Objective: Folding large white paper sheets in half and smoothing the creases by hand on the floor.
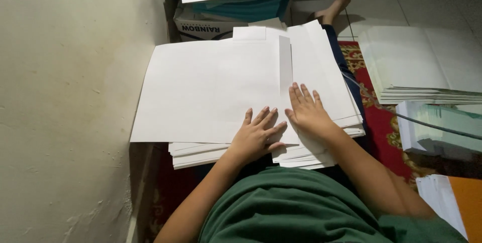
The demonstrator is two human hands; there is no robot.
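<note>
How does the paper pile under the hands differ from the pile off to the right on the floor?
The lap pile is fanned out, its edges stepped and uneven; the right-hand pile is squared up, with neat layered edges. Both hands, the left hand and the right hand, lie flat on the lap pile; nothing touches the right-hand pile. Both are stacks of plain white sheets.

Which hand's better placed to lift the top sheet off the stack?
Probably the left hand: it lies flat on the big top sheet, near its lower edge. The right hand rests past that sheet's right edge, on the stack beneath.
</note>
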